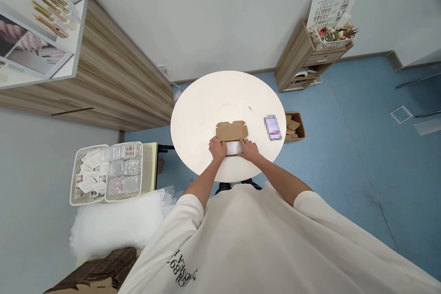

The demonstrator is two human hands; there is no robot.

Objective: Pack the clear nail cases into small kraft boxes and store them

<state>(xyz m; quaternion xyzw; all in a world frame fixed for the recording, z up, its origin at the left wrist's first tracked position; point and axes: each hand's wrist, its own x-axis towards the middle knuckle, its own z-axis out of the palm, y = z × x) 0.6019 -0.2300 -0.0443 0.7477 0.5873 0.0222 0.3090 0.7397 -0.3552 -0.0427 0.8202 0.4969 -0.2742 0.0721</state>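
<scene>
A small brown cardboard box [231, 133] lies near the front of the round white table [227, 96], its lid folded back away from me. In its lower part sits a flat whitish, shiny item [234, 148] whose kind I cannot make out. My left hand [218, 149] grips the box's left end with curled fingers. At the opposite end, my right hand [249, 149] is closed on the box, its thumb and fingers by the whitish item.
A pixelated purple, phone-shaped item [273, 127] lies at the table's right. Below that edge stands a carton [299, 126] of cardboard pieces. To the left are white baskets [73, 179] with packets and clear cases, and stacked white wrapping [117, 227]. A wooden cabinet [127, 73] stands behind.
</scene>
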